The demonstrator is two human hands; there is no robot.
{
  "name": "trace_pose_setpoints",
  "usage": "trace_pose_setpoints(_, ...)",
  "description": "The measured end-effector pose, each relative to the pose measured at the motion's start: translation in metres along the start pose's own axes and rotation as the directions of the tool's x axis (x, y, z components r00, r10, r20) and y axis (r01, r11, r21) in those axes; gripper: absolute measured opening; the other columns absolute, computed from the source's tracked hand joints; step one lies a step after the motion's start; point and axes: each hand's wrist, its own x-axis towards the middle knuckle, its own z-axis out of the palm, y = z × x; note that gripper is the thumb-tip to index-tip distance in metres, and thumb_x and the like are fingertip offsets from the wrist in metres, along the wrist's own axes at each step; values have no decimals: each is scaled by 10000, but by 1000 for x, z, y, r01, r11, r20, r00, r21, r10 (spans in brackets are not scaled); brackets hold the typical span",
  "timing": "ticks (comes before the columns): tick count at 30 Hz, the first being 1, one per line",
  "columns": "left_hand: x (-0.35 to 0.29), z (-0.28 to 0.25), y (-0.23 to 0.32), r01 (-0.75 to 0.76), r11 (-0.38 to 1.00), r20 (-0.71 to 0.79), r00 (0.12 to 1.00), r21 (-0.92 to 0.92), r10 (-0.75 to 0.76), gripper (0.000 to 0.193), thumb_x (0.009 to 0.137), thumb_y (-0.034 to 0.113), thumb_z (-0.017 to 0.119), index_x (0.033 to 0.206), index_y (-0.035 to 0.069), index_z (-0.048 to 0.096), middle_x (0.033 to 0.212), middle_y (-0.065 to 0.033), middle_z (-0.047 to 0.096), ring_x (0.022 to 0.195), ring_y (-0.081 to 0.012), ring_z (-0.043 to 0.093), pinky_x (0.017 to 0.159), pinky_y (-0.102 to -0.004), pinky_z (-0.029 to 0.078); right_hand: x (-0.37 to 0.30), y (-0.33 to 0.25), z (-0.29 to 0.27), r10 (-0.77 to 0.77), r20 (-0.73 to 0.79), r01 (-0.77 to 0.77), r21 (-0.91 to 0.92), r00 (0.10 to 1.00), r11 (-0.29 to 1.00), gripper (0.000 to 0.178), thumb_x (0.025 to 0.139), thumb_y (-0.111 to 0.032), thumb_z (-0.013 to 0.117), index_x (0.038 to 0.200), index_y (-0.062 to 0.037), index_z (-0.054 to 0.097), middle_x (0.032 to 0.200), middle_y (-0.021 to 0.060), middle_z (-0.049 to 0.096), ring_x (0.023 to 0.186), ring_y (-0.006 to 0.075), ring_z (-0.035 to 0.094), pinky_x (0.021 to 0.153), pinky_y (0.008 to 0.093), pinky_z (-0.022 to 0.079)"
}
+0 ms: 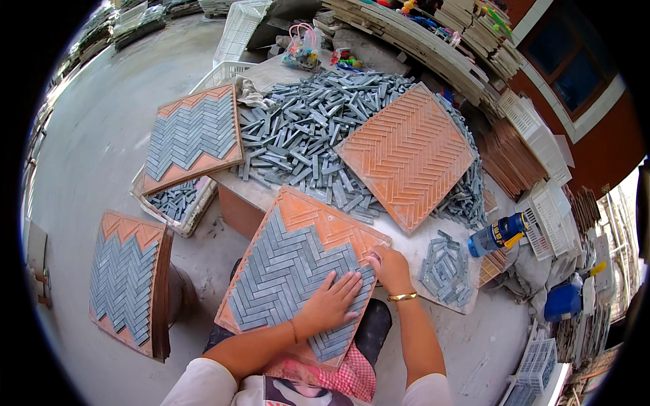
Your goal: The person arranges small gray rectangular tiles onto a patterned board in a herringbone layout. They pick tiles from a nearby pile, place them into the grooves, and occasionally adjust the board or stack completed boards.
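Across my lap lies an orange herringbone mould tray [318,211], tilted, its middle filled with narrow grey stone strips [281,267]. My left hand [332,298] rests flat on these strips, fingers stretched out and holding nothing. At the tray's right edge, my right hand [391,272] has its fingers pressed together; what is in them, if anything, is hidden. Grooves without strips show along the tray's top and upper right. Beyond it, a large heap of loose grey strips [298,128] covers the table, and an unfilled orange mould tray [409,159] lies on the heap.
Filled trays stand at left: one [193,135] by the table edge, another atop a stack [125,284]. Below is a white crate [183,227] of strips. On the right are a small strip pile [447,267], a blue bottle [497,233] and white crates [542,216].
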Motion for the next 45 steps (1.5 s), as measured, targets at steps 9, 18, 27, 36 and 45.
trace_pose_setpoints(9,-53,-2,-13,-223,937,3,973,-268,233,618,910,381,525,1390,28,361,1409,-126,425,1337,-256,378,1110,-437,288,3,-24,66,-229,39,232,-215,973,949,822,866,-446,582,1452,20,242,1504,238,242,1407,382,203,1127,516,160)
trace_pose_setpoints(18,-169,-124,-106,447,797,-372,715,-407,-591,391,870,76,564,1252,-6,541,1253,-194,577,1157,-347,558,982,-384,434,-19,-24,52,-116,-20,108,-251,993,962,843,912,-558,438,1475,12,176,1537,204,188,1416,364,191,1132,517,120)
trace_pose_setpoints(27,-170,-113,-125,510,749,-339,678,-423,-653,441,903,117,541,1327,11,476,1334,-177,516,1239,-342,485,1031,-394,382,-34,-33,37,142,-58,-149,-120,988,982,817,929,-459,490,1475,30,130,1541,234,130,1422,373,159,1130,544,118)
trace_pose_setpoints(36,-32,-79,-142,250,968,-250,938,15,-239,658,892,349,559,1427,37,337,1502,-96,317,1400,-263,262,1138,-464,201,-56,-15,61,162,-55,-171,-254,985,952,874,896,-472,546,1455,69,149,1522,284,122,1416,424,124,1124,556,125)
trace_pose_setpoints(45,-18,-53,-138,311,945,-233,931,104,-281,745,878,508,495,1442,54,321,1509,-98,305,1412,-246,241,1141,-497,161,-67,-9,73,153,-91,-170,-240,984,956,858,885,-407,582,1464,53,148,1542,243,119,1432,387,111,1133,543,107)
